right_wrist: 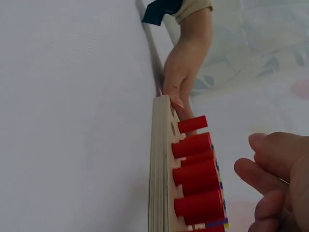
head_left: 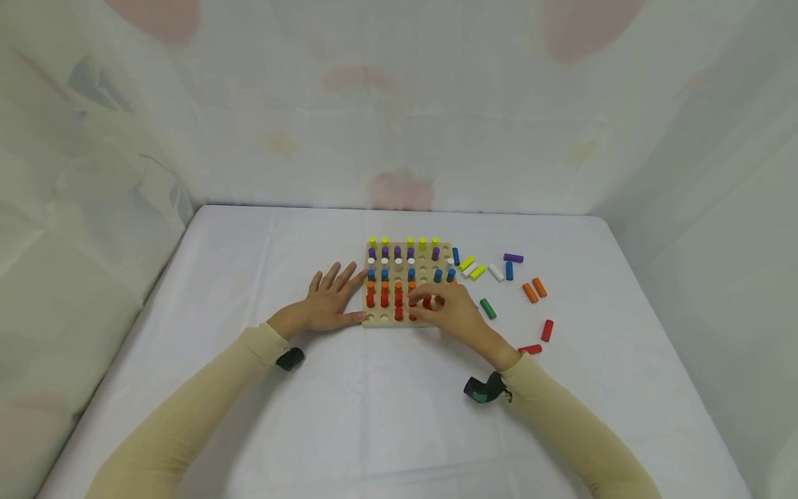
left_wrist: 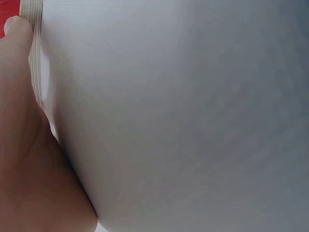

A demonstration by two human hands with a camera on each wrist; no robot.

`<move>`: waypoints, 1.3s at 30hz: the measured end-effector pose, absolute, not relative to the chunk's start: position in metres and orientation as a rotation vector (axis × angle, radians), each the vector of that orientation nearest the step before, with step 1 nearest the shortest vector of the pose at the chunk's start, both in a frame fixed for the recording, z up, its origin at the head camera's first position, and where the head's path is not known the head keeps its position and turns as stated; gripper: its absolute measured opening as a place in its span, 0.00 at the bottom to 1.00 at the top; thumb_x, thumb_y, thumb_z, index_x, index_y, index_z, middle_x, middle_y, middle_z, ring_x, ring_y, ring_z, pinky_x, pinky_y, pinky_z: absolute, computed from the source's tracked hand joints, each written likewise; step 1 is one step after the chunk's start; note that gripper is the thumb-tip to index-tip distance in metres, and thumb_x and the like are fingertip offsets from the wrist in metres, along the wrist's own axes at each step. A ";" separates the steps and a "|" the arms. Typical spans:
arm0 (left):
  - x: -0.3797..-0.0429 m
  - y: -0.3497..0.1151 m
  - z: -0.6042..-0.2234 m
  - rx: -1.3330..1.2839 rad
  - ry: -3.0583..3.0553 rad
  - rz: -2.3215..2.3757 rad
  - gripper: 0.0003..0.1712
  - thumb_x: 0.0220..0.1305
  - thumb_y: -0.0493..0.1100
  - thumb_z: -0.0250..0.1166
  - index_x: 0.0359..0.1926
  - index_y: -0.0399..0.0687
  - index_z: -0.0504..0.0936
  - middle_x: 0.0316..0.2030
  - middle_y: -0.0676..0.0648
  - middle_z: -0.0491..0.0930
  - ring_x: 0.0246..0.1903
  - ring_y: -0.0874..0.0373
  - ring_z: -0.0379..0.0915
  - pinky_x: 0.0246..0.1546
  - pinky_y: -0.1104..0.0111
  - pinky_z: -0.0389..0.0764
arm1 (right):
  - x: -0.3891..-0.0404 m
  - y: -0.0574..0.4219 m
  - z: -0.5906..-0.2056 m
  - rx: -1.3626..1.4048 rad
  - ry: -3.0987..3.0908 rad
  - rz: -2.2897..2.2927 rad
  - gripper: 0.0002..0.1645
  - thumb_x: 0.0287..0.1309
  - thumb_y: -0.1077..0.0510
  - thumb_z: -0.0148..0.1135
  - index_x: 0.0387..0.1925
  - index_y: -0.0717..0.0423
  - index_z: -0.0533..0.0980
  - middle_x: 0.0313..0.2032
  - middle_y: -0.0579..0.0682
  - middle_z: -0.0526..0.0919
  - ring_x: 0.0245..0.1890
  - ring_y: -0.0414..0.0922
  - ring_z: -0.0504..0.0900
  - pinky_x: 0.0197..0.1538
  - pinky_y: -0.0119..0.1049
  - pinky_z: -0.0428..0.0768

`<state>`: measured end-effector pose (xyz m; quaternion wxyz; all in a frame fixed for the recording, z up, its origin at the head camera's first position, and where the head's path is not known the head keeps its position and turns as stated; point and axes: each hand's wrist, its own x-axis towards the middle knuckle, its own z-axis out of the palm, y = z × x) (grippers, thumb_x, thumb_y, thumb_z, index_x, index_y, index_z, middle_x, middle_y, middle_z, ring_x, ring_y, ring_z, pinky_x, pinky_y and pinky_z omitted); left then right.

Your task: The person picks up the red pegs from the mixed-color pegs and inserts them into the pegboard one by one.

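A wooden pegboard point(head_left: 391, 324) holds rows of coloured pegs: yellow at the back, then purple, white, blue, orange and red. Two holes show bare at its front left corner. My left hand point(head_left: 326, 302) lies flat with fingers spread, its thumb and forefinger at the board's left edge; the thumb point(left_wrist: 18, 46) shows beside that edge in the left wrist view. Over the board's front right part hovers my right hand point(head_left: 450, 312), near the red pegs point(right_wrist: 198, 207). Its thumb and forefinger stand apart, with nothing visible between them in the right wrist view. It hides several pegs in the head view.
Loose pegs lie right of the board: a green peg point(head_left: 488, 309), two orange pegs point(head_left: 535, 288), a red peg point(head_left: 547, 330), a purple peg point(head_left: 514, 258), and several blue, white and yellow ones. White cloth covers the table point(head_left: 299, 423); patterned curtains point(head_left: 399, 104) surround it.
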<state>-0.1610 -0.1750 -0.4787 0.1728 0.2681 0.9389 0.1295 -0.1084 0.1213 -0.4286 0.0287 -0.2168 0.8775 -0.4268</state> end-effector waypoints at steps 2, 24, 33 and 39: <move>-0.161 -0.175 -0.478 0.761 2.661 0.368 0.54 0.67 0.72 0.51 0.80 0.59 0.33 0.80 0.41 0.28 0.78 0.34 0.20 0.71 0.32 0.29 | -0.107 0.130 -0.427 -0.638 2.667 -1.405 0.14 0.57 0.54 0.72 0.46 0.51 0.85 0.38 0.47 0.88 0.22 0.45 0.69 0.24 0.27 0.64; -0.164 -0.176 -0.477 0.760 2.652 0.361 0.54 0.67 0.73 0.51 0.80 0.59 0.33 0.80 0.42 0.27 0.78 0.34 0.20 0.71 0.32 0.30 | -0.073 0.273 -0.430 -0.300 2.637 -1.237 0.22 0.59 0.50 0.69 0.54 0.52 0.81 0.48 0.53 0.88 0.43 0.37 0.79 0.45 0.26 0.79; -0.164 -0.177 -0.478 0.766 2.664 0.371 0.54 0.67 0.71 0.52 0.80 0.58 0.35 0.80 0.40 0.30 0.78 0.33 0.22 0.71 0.31 0.31 | -0.051 0.296 -0.438 -0.184 2.701 -1.112 0.22 0.53 0.45 0.73 0.50 0.43 0.83 0.45 0.47 0.84 0.37 0.42 0.73 0.38 0.28 0.72; -0.164 -0.178 -0.479 0.770 2.665 0.376 0.54 0.67 0.72 0.51 0.80 0.58 0.34 0.80 0.41 0.29 0.78 0.33 0.21 0.70 0.32 0.31 | -0.042 0.302 -0.447 -0.261 2.787 -1.059 0.19 0.52 0.48 0.75 0.47 0.43 0.84 0.44 0.45 0.83 0.41 0.41 0.73 0.44 0.26 0.74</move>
